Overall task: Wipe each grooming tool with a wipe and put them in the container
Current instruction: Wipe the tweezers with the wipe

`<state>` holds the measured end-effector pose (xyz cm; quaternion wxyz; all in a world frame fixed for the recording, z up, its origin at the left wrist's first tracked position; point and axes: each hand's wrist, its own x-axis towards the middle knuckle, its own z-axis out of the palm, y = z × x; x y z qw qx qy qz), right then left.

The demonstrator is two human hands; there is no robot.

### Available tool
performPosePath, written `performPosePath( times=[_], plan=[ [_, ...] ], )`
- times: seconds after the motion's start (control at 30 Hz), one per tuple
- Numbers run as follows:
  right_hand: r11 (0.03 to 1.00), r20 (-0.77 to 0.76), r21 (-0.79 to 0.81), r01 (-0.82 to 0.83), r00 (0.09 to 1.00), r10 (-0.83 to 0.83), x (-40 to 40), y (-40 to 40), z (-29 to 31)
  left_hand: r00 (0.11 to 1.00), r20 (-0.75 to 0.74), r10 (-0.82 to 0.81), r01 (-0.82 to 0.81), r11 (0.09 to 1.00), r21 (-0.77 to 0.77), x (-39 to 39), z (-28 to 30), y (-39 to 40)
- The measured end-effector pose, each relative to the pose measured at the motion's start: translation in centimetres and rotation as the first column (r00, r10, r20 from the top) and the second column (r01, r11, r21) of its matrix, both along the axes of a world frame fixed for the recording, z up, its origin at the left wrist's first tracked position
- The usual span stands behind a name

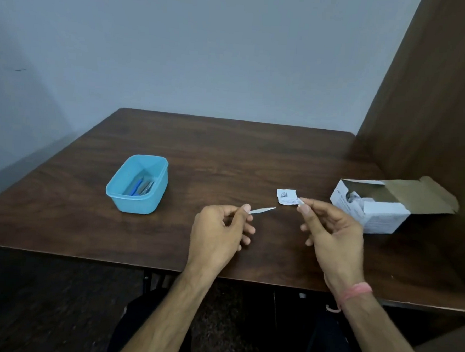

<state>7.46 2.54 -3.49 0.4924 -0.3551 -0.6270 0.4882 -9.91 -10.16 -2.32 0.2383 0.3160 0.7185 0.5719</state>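
Dark wooden table (227,153) against a plain grey wall, brown panel on the right. Far left on the table, blue plastic container (137,184), open, with several slim grooming tools (141,187) already lying inside. Far right, white cardboard box of wipes (373,209), flap open, lying on its side.

Near the table's middle, left hand (217,229) pinching a thin metal tool, probably tweezers (262,210), between thumb and forefinger, tip pointing right toward the other hand; remaining fingers loosely curled. Right hand (331,231) pinching the corner of a small white wipe sachet (286,197) with printed text, thumb and forefinger closed on its edge, sachet raised just above the table. Tool tip and sachet near each other, not touching. Pink thread band on the right wrist.

Likely step: getting a wipe ready for this tool; unclear whether the sachet is torn open. Next move probably calls for wrapping the wipe around the metal, drawing it along the length, then dropping the tool into the blue container well to the left.
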Motion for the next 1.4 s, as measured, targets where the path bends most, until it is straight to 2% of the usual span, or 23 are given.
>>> performPosePath(
  times=[0.2, 0.33, 0.47, 0.57, 0.67, 0.77, 0.87, 1.03, 1.1, 1.17, 1.23, 1.3, 1.4],
  plan=[
    [0.991, 0.079, 0.129, 0.046, 0.995, -0.057, -2.6, -0.6, 0.6, 0.999, -0.018, 0.048, -0.048, 0.999, 0.014, 0.0, -0.2, -0.2],
    [0.960, 0.297, 0.280, -0.021, 0.953, -0.066, -4.6, -1.0, 0.8, 0.997, -0.068, 0.044, -0.044, 0.999, 0.012, -0.2, -0.2, -0.6],
    [0.940, 0.361, 0.341, -0.016, 0.926, -0.115, -4.2, -1.3, 0.9, 0.996, -0.087, 0.031, -0.032, 0.999, -0.006, 0.0, 0.0, -0.7],
    [0.938, 0.376, 0.347, -0.012, 0.918, -0.127, -4.0, -1.4, 0.6, 0.993, -0.116, 0.026, -0.027, 1.000, -0.008, 0.1, -0.2, -0.7],
    [0.947, 0.385, 0.320, -0.038, 0.918, -0.094, -4.1, -1.4, 0.5, 0.989, -0.137, -0.050, 0.045, 0.998, -0.043, 0.1, -0.3, -0.8],
    [0.965, 0.345, 0.260, 0.009, 0.933, -0.101, -4.0, -1.0, 0.5, 0.986, -0.072, -0.153, 0.150, 0.988, -0.046, -0.3, -0.1, -1.0],
    [0.970, 0.291, 0.241, -0.028, 0.956, -0.045, -3.9, -1.3, 0.7, 0.968, -0.079, -0.238, 0.230, 0.969, -0.093, -0.8, 0.1, -1.4],
    [0.970, 0.263, 0.239, -0.055, 0.965, -0.010, -3.8, -1.4, 0.7, 0.958, -0.080, -0.277, 0.270, 0.959, -0.083, -1.2, 0.1, -1.6],
    [0.945, 0.307, 0.320, -0.060, 0.951, -0.043, -3.9, -1.3, 0.4, 0.959, -0.077, -0.272, 0.267, 0.961, -0.073, -1.3, -0.1, -1.5],
    [0.872, 0.395, 0.467, -0.146, 0.917, -0.058, -4.0, -1.8, 0.1, 0.958, -0.079, -0.276, 0.272, 0.960, -0.062, -1.3, -0.2, -1.6],
    [0.821, 0.448, 0.531, -0.210, 0.892, -0.062, -4.0, -2.0, -0.2, 0.954, -0.086, -0.287, 0.283, 0.957, -0.058, -1.4, -0.3, -1.7],
    [0.823, 0.444, 0.535, -0.191, 0.892, -0.082, -4.1, -1.8, -0.1, 0.955, -0.091, -0.283, 0.278, 0.959, -0.061, -1.6, -0.2, -1.7],
    [0.896, 0.402, 0.430, -0.115, 0.913, -0.076, -3.9, -1.4, -0.1, 0.960, -0.066, -0.271, 0.268, 0.962, -0.047, -1.5, -0.2, -1.7]
  ],
)
